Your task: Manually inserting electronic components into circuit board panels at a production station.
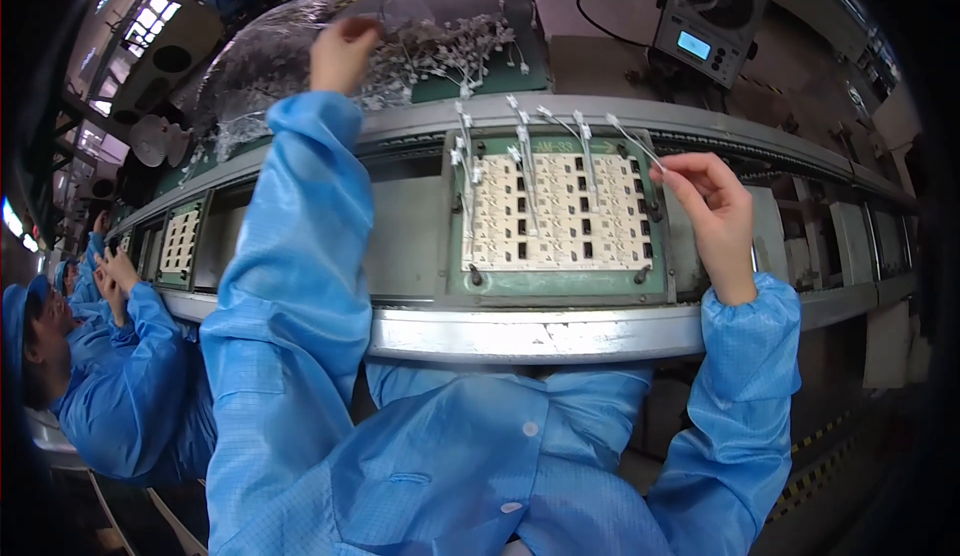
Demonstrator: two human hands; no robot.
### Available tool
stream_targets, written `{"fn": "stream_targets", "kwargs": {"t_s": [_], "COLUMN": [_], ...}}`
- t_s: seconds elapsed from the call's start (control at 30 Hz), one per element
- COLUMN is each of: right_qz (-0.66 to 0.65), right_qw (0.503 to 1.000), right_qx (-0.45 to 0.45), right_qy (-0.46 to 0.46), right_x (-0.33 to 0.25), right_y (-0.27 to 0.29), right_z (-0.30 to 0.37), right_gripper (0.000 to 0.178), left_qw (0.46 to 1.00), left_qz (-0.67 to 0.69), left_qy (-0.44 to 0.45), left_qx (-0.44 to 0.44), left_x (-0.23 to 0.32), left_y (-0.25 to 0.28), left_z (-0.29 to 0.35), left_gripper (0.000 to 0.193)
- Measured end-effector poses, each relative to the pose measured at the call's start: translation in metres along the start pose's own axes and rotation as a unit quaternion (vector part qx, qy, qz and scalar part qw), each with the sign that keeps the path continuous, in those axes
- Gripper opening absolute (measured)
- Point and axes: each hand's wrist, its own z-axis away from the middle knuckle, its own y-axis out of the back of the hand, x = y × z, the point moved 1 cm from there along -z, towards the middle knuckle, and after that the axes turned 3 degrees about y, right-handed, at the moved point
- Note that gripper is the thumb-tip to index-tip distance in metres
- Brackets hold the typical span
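Observation:
My right hand [712, 218] pinches the end of a thin white connector cable [636, 140] between thumb and fingertips. The cable slants up and left to a small white plug beyond the board's right corner. Below it lies a pale circuit board panel [555, 218] with rows of dark components, seated in a green fixture [560, 285]. Several more white cables [526, 176] lie lengthwise across the panel, plugs toward its far edge. My left hand [340, 56] reaches over the far rail beside a heap of white cables [455, 48]; its fingers are bent and blurred, and whether they hold anything is unclear.
A metal conveyor rail [540, 333] runs between my body and the fixture. Clear plastic wrapping [262, 56] lies by the cable heap. A boxy fan unit with a lit display [694, 45] stands at the far right. Another person in blue [135, 386] works at the left beside another board [180, 241].

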Motion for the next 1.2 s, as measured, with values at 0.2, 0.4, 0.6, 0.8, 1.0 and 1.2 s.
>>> {"fn": "stream_targets", "kwargs": {"t_s": [0.2, 0.4, 0.6, 0.8, 1.0, 1.2], "right_qz": [0.184, 0.266, 0.314, 0.34, 0.393, 0.421], "right_qw": [0.973, 0.938, 0.919, 0.92, 0.897, 0.887], "right_qx": [-0.043, -0.145, -0.17, -0.15, -0.143, -0.14], "right_qy": [0.131, 0.167, 0.164, 0.123, 0.143, 0.131], "right_x": [-0.004, 0.005, 0.004, -0.001, -0.007, -0.01], "right_y": [-0.024, -0.038, -0.052, -0.064, -0.065, -0.069], "right_z": [0.001, 0.008, 0.012, 0.018, 0.025, 0.027], "right_gripper": [0.008, 0.006, 0.005, 0.005, 0.004, 0.003], "left_qw": [0.972, 0.954, 0.95, 0.985, 0.995, 0.959], "left_qz": [-0.202, -0.201, -0.183, -0.072, 0.046, 0.225], "left_qy": [-0.107, -0.215, -0.234, -0.157, -0.069, 0.042], "left_qx": [0.05, 0.053, 0.096, 0.024, -0.062, -0.165], "left_x": [0.034, 0.081, 0.09, 0.072, 0.055, 0.073], "left_y": [0.004, 0.003, 0.027, 0.032, 0.029, 0.034], "left_z": [0.004, 0.07, 0.103, 0.114, 0.116, 0.127], "left_gripper": [0.017, 0.013, 0.012, 0.019, 0.018, 0.02]}}
